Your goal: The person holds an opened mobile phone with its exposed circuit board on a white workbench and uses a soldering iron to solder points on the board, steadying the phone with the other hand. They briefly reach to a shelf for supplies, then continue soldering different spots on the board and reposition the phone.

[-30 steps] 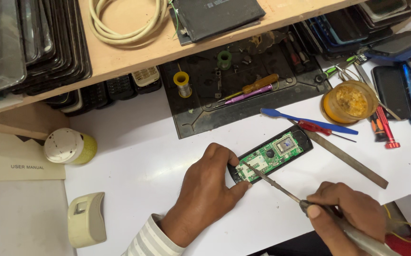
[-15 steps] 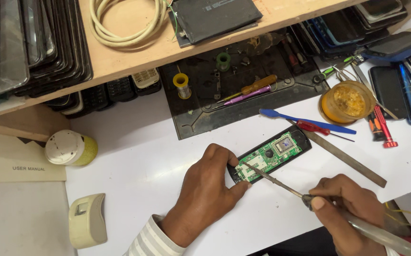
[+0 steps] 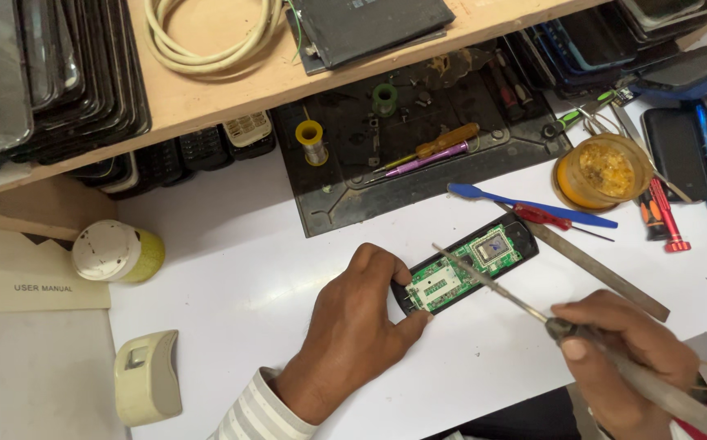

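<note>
Lies slanted, near-left to far-right: opened black phone with green circuit board [image 3: 466, 265], pinched by left hand [image 3: 352, 326], right hand [image 3: 624, 358] clamped on soldering iron [image 3: 581, 342].

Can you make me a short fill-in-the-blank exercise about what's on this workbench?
1. The left hand steadies an opened phone whose circuit board is ____ in colour.
2. The right hand holds a soldering iron with its tip over the ____.
3. The plastic pry tool beyond the phone is ____.
4. The coiled cable lies on the wooden ____.

Missing words: green; circuit board; blue; shelf
</note>
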`<control>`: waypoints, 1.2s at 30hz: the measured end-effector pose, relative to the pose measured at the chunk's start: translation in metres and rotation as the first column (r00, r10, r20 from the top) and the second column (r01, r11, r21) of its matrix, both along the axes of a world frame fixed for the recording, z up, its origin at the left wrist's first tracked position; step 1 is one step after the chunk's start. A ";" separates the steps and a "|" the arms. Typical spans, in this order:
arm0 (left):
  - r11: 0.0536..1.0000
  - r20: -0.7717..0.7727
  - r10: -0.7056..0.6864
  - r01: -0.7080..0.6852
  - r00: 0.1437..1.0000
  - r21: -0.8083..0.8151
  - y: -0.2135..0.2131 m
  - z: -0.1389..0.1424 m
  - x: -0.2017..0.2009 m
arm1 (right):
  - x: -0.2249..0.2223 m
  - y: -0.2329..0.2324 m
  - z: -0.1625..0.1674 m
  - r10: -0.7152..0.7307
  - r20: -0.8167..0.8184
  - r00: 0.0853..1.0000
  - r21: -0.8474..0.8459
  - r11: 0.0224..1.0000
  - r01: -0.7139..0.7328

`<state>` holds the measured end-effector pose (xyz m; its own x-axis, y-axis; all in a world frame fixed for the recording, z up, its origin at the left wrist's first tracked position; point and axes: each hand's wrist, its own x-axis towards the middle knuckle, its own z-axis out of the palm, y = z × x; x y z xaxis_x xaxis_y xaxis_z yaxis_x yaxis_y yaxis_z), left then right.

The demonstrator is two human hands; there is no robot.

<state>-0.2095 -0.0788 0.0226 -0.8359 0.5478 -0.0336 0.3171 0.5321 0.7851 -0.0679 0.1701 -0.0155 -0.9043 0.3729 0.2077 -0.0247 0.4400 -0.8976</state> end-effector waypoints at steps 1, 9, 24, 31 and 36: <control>1.000 0.002 0.000 0.000 1.000 0.000 0.000 0.000 0.000 | 0.001 -0.001 -0.003 0.013 0.020 1.000 -0.040 0.999 -0.012; 1.000 0.015 0.013 -0.013 1.000 0.001 0.000 0.000 0.000 | 0.000 -0.003 -0.027 -0.077 0.098 0.992 -0.318 0.942 0.105; 1.000 0.037 0.015 -0.014 0.999 -0.024 0.001 0.001 0.000 | -0.020 0.001 -0.014 -0.048 0.167 0.985 -0.333 0.937 0.102; 1.000 0.010 0.019 -0.020 1.000 0.003 0.000 0.000 0.001 | -0.031 -0.002 0.002 -0.102 0.328 0.939 -0.169 0.972 0.165; 0.999 0.020 0.038 -0.038 0.999 -0.005 0.001 0.001 0.001 | -0.038 0.000 0.003 -0.120 0.409 0.905 -0.480 0.815 0.325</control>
